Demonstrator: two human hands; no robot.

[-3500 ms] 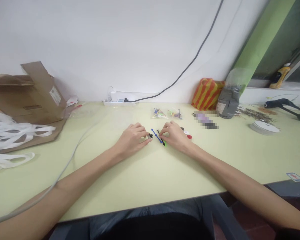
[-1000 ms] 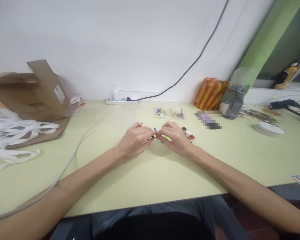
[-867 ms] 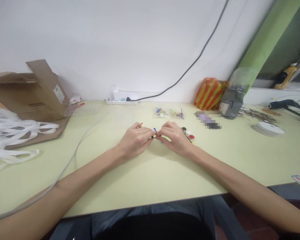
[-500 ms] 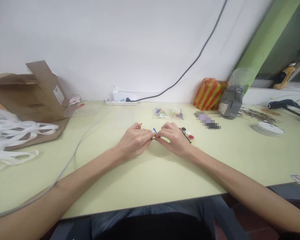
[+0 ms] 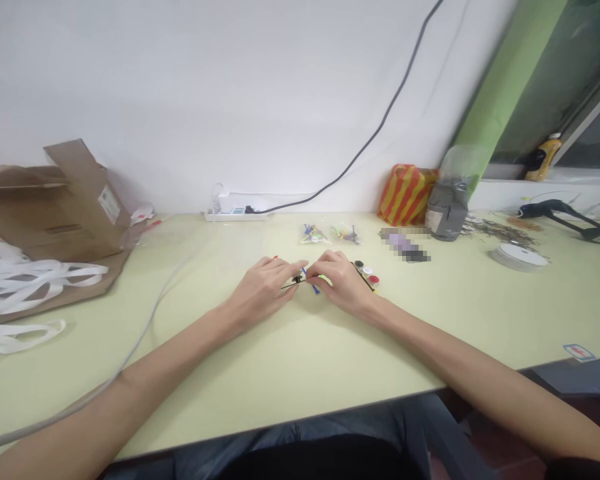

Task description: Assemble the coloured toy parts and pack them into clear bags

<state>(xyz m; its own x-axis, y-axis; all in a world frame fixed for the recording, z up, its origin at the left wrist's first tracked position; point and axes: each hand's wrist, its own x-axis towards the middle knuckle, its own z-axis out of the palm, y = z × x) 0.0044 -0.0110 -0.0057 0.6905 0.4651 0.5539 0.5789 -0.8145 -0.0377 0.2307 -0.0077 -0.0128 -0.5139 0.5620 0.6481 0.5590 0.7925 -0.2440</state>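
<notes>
Thin black rod [image 5: 286, 286] pinched in the fingertips of the left hand [image 5: 263, 288], mid-surface, a small black fitting [image 5: 297, 279] at its end. Right hand [image 5: 343, 283] curled close against it, fingers over a blue strip [image 5: 314, 287] and a lime-green piece [image 5: 324, 279], grip unclear. Risk, by judgement: small parts slipping if the pinch eases, or knocked among the round caps [image 5: 367, 272] just beside. Pale green surface [image 5: 330, 360] beneath; bagged small parts [image 5: 314, 235] ahead, power strip [image 5: 235, 216] against the white wall [image 5: 180, 100], cardboard box [image 5: 80, 200] and white plastic straps [image 5: 25, 287] far left.
</notes>
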